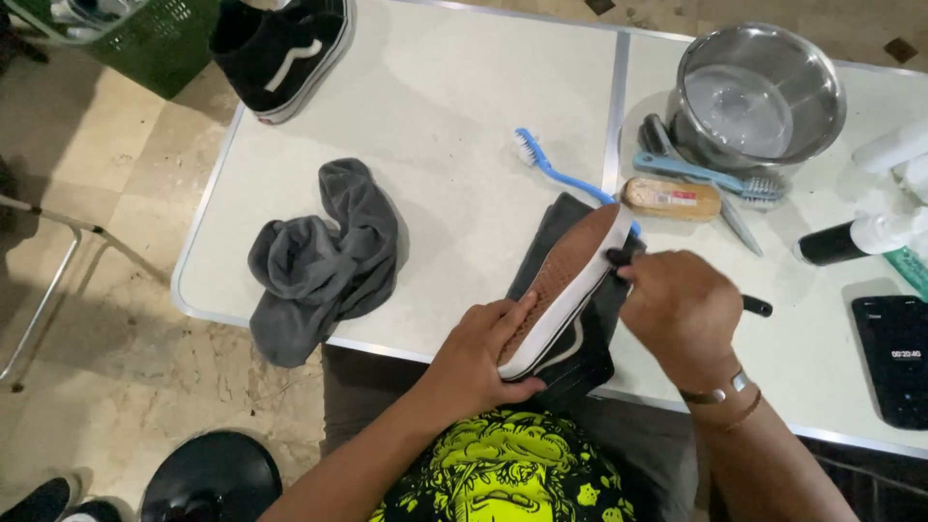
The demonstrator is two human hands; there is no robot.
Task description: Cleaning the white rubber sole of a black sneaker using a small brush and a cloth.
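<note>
Your left hand (478, 353) grips a sneaker (565, 290) at the table's near edge (387, 346); your right hand (681, 309) clenches a dark brush (756, 306). Two sneakers, four brushes counted.

Black rectangular screen device (891, 358) lying at the table's right edge, showing small pale digits, red-and-white rectangular label (674, 197) sitting on the wooden brush left of that screen, teal package corner (909, 269) peeking just above the screen
</note>
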